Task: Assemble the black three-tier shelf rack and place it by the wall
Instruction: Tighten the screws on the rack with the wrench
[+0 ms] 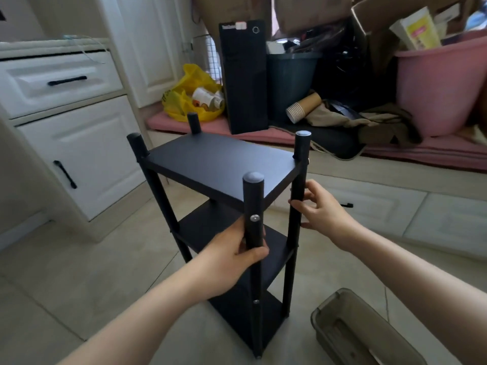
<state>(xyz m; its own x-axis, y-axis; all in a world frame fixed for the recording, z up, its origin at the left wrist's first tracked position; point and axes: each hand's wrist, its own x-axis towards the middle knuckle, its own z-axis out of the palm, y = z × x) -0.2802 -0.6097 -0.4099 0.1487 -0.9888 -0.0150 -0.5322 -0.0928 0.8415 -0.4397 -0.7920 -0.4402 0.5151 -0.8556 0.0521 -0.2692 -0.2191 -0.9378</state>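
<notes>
Head view: the black three-tier shelf rack [218, 164] stands upright on the pale tiled floor [79, 272], directly before the person. Three flat, matte rectangular boards sit between four round posts with capped tops. A bright screw head [254, 217] shows on the near post [253, 196]. The left hand [234, 256] has its grip closed around the near post, just below that screw. The right hand [319, 209] has its grip closed on the right post [301, 154], below the top board. A white panelled cabinet [79, 143] stands to the left. Behind the rack are a black computer tower [243, 83], a crinkled yellow plastic bag [189, 83], stacked paper cups [303, 106] and a pink tub [442, 88].
</notes>
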